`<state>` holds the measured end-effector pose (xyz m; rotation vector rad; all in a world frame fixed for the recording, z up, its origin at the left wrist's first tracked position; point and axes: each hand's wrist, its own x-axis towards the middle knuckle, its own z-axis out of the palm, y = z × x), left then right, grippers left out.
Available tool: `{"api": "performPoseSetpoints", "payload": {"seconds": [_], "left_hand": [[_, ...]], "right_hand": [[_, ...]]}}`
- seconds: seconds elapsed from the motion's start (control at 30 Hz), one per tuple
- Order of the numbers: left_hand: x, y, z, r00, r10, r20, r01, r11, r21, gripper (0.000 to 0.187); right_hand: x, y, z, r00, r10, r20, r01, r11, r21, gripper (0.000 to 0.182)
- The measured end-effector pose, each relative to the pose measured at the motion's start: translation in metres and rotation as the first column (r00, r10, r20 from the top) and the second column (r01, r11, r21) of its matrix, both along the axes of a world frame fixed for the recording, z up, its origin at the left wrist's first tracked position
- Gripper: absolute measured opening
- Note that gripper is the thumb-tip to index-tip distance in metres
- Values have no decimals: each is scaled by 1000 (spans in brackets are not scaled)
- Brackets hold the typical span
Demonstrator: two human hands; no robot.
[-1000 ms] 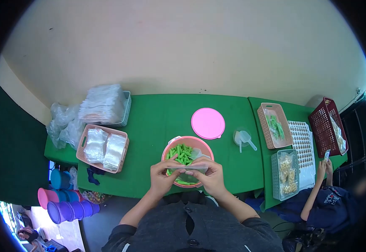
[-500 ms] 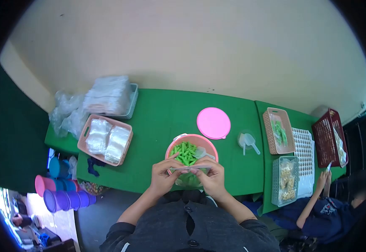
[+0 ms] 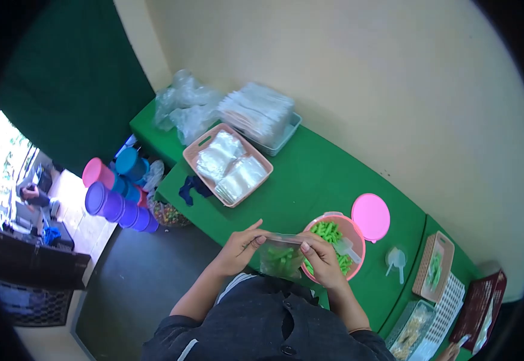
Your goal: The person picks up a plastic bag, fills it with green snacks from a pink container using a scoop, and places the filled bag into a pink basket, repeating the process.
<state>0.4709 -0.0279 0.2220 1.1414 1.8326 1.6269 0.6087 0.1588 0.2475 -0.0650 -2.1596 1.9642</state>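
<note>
A clear plastic bag (image 3: pixel 281 260) with green stick-shaped pieces in its lower part hangs upright between my hands. My left hand (image 3: pixel 242 249) pinches its top left corner between thumb and fingers. On the other corner, my right hand (image 3: pixel 324 260) has its thumb and fingers closed. The bag's top edge is stretched level between them. Just right of the bag stands a pink tub (image 3: pixel 361 251), partly behind my right hand. Inside it are green pieces (image 3: pixel 328 231) and a clear scoop (image 3: pixel 344 245).
A pink lid (image 3: pixel 370 218) lies beyond the tub, near white scoops (image 3: pixel 397 259). A basket of clear bags (image 3: pixel 204 142) and stacked packaging (image 3: pixel 262 111) stand left. Purple tubs (image 3: pixel 95 198) are beside the table. A co-worker's hand (image 3: pixel 450 352) shows at lower right.
My view has swung left, so the table appears slanted. My hands and the bag have moved left, off the tub's front, and the bag now shows its full face.
</note>
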Motion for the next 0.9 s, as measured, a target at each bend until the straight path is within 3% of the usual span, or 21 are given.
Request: {"api": "performPoseSetpoints", "payload": {"seconds": [0.03,0.1,0.13,0.2,0.23,0.3,0.4,0.47,0.53,0.6,0.63,0.7,0.73,0.77,0.8,0.9], "left_hand": [[1,-2,-4,1000,21,2,-22,1000,3,19],[3,-1,-11,910,273,311,-321,940,116,40],[3,-1,-14,906,282,316,-332,936,117,40],[2,1,-17,993,81,82,-86,995,55,70],[10,5,-21,993,81,83,-86,994,61,70],[28,20,-26,997,56,-54,-55,998,19,88],[29,34,-23,999,-39,-18,38,998,-55,94],[35,45,-22,998,-60,10,60,998,1,87],[36,57,-21,996,-79,41,77,996,52,80],[30,72,-17,961,-211,180,221,974,-38,54],[29,79,-12,960,-217,180,226,973,-35,54],[29,90,0,915,-370,-159,367,929,-50,35],[31,95,-3,913,-379,-151,377,925,-43,35],[33,99,-7,875,-427,-229,427,903,-55,35],[34,101,-10,828,-471,-304,472,878,-75,35],[40,107,0,759,-568,-318,550,821,-153,38]], "right_hand": [[-4,-1,-1,996,-91,-18,92,995,47,30],[-8,-3,-2,959,-270,-87,279,952,123,28],[-10,-3,-3,962,-259,-84,268,955,127,28],[-15,-7,-4,952,-207,-226,288,856,429,27],[-16,-12,1,974,-146,-171,206,887,413,34],[-15,-12,-5,978,-131,-165,189,894,407,36],[-10,2,-11,974,-166,-155,214,900,381,46],[-4,15,-13,967,-142,-213,245,758,605,46],[2,15,-17,957,-177,-230,277,794,542,44],[6,10,-18,830,-543,-131,551,757,351,38],[5,6,-17,705,-698,-126,706,673,220,32],[23,27,-23,757,-637,-147,648,700,300,30],[34,36,-27,806,-570,-156,582,720,378,29],[41,37,-31,818,-557,-146,576,799,176,19],[51,39,-31,813,-566,-136,582,794,177,19],[70,46,-14,836,-543,-77,537,781,318,15]]}}
